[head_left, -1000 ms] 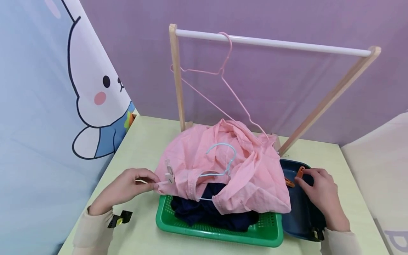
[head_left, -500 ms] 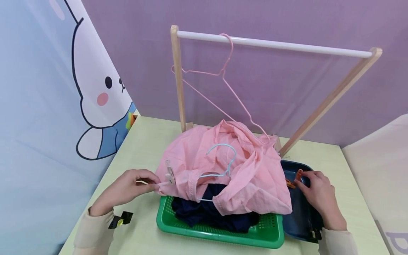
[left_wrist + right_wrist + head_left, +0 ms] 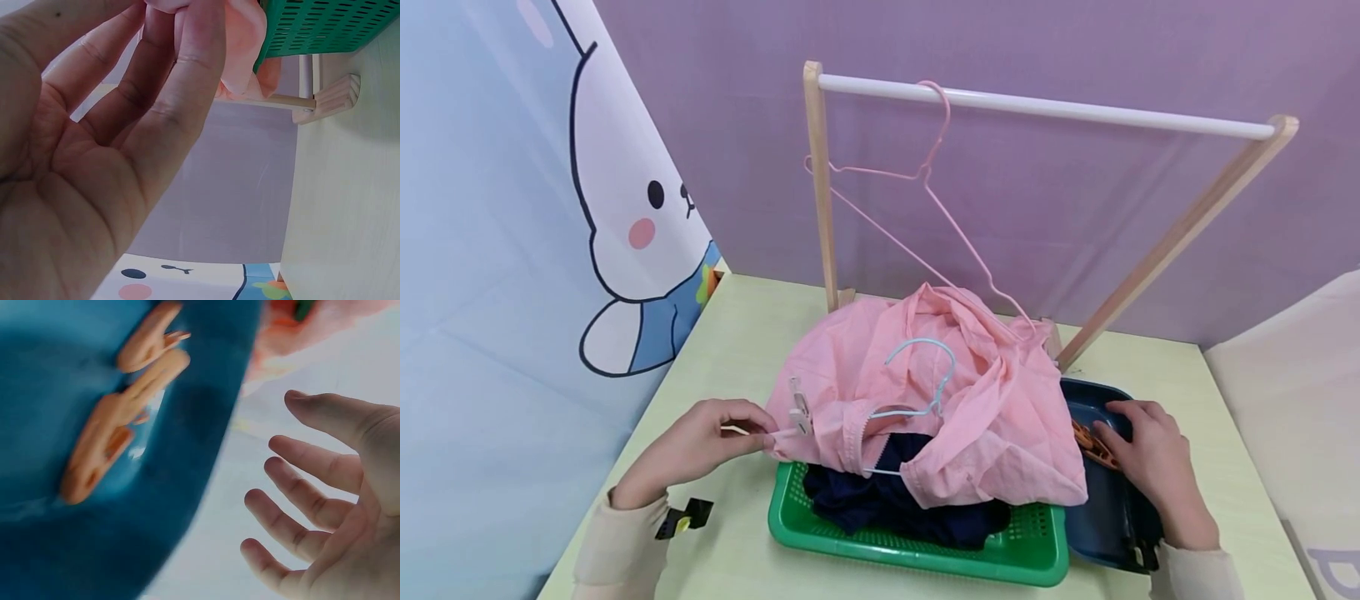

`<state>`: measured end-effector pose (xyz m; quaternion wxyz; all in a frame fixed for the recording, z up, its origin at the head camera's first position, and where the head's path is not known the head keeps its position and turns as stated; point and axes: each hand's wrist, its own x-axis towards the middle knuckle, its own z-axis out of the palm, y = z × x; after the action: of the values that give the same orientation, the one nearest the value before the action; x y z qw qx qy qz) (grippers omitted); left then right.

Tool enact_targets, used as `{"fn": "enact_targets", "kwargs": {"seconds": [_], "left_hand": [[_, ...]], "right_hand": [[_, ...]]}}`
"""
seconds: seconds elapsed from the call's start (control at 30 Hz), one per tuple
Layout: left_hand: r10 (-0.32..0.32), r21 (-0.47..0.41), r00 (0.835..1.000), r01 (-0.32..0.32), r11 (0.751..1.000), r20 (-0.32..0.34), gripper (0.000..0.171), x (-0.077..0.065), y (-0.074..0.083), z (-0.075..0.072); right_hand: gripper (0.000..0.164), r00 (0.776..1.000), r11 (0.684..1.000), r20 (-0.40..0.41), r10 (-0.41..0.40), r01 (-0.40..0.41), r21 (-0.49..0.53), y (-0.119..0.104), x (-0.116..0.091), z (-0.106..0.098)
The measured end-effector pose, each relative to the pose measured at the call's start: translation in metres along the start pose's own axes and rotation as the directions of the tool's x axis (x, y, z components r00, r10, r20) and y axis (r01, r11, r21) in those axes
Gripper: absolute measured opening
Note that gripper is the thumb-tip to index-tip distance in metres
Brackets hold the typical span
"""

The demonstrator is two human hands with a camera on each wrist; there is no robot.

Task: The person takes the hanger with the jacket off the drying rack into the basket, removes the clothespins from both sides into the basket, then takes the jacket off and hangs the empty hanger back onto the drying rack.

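A pink zip-up jacket (image 3: 842, 358) on a light-blue hanger (image 3: 946, 379) lies over the green basket (image 3: 917, 557). My left hand (image 3: 692, 444) pinches the jacket's left shoulder edge; the left wrist view shows pink cloth at its fingertips. A white clothespin (image 3: 800, 417) sits on the fabric close to those fingers. My right hand (image 3: 1153, 458) is over the dark blue tray (image 3: 1108, 517), fingers spread and nothing between them. Orange clothespins (image 3: 1093, 443) lie in that tray near its thumb; the right wrist view shows two clothespins (image 3: 106, 444) side by side, apart from the fingers.
Behind the jacket stands a wooden rack with a white rail (image 3: 1045, 106). From it hangs a pink hanger (image 3: 936, 179), its lower corner reaching the jacket. Dark navy cloth (image 3: 910, 518) lies in the basket. A rabbit-print curtain (image 3: 490, 333) borders the left side.
My right hand has lowered the orange clothespin it pinched into the tray and let go; it now lies beside the other one. The left hand keeps its hold on the jacket.
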<state>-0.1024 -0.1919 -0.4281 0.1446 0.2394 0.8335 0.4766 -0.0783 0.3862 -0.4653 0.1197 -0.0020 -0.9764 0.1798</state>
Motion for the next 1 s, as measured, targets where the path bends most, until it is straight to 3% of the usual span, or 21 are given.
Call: {"fn": "enact_targets", "kwargs": {"seconds": [0.13,0.27,0.37,0.47,0.63,0.77,0.9,1.0], "left_hand": [[0.000,0.002,1.000,0.000,1.000,-0.002,0.013,0.000,0.000,0.001],[0.009,0.003,1.000,-0.009,1.000,0.000,0.014,0.000,0.001,0.001],[0.008,0.000,1.000,-0.008,1.000,0.005,0.014,0.001,0.001,0.001],[-0.001,-0.006,1.000,0.001,1.000,0.002,0.014,0.003,0.000,0.001],[-0.025,-0.022,1.000,0.025,0.999,-0.001,0.012,0.004,-0.002,0.002],[-0.061,-0.041,0.998,0.061,0.997,-0.006,0.014,0.004,-0.003,0.004],[-0.080,-0.038,0.997,0.079,0.996,-0.019,0.016,0.002,-0.004,0.005],[-0.081,-0.032,0.996,0.080,0.996,-0.029,0.017,0.000,-0.004,0.005]], "right_hand": [[0.038,0.993,0.989,-0.092,-0.076,0.087,0.121,-0.023,-0.003,-0.014],[0.035,0.978,0.958,-0.163,-0.129,0.165,0.233,-0.060,-0.008,-0.034],[0.039,0.950,0.930,-0.239,-0.202,0.263,0.257,-0.089,-0.013,-0.048],[0.035,0.883,0.873,-0.349,-0.312,0.412,0.262,-0.115,-0.016,-0.056],[0.053,0.761,0.759,-0.469,-0.448,0.601,0.251,-0.156,-0.020,-0.062],[0.046,0.710,0.679,-0.467,-0.527,0.682,0.271,-0.189,-0.024,-0.062],[0.038,0.649,0.566,-0.430,-0.627,0.759,0.321,-0.223,-0.026,-0.056],[0.034,0.621,0.505,-0.380,-0.685,0.781,0.366,-0.247,-0.025,-0.047]]}}
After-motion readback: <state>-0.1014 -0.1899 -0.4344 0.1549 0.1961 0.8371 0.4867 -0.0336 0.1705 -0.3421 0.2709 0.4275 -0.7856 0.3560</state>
